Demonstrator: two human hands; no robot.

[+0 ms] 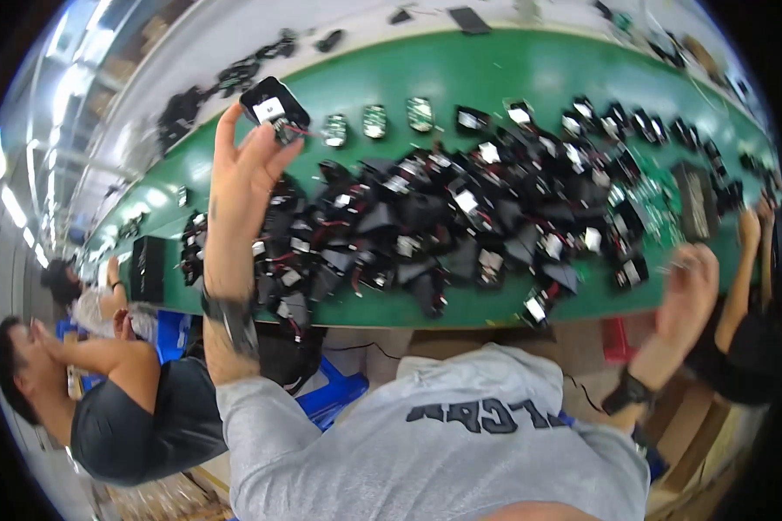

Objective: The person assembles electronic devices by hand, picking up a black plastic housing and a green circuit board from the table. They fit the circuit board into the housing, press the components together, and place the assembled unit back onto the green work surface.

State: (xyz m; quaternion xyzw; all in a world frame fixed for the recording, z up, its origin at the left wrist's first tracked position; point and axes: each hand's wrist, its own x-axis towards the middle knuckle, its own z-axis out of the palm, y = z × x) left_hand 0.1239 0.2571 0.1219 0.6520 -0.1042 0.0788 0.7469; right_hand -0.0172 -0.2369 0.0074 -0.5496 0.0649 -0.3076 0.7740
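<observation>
My left hand (245,178) is raised over the left part of the green table and grips a black plastic housing (288,97) between thumb and fingers. A white label and some thin wires show on the housing. Just right of it lie several green circuit boards (374,122) in a row. My right hand (692,282) hovers by the table's near right edge, its fingers bent and smeared by motion, so its grip cannot be made out. Between my hands spreads a wide heap of black housings (465,204) with white labels and red and black wires.
A green-topped table (573,65) curves across the view. Loose green boards (656,204) lie beside a black box (697,201) at the right; another black box (148,269) stands left. A co-worker (152,391) sits at my left, and another person's arms (743,269) reach in from the right.
</observation>
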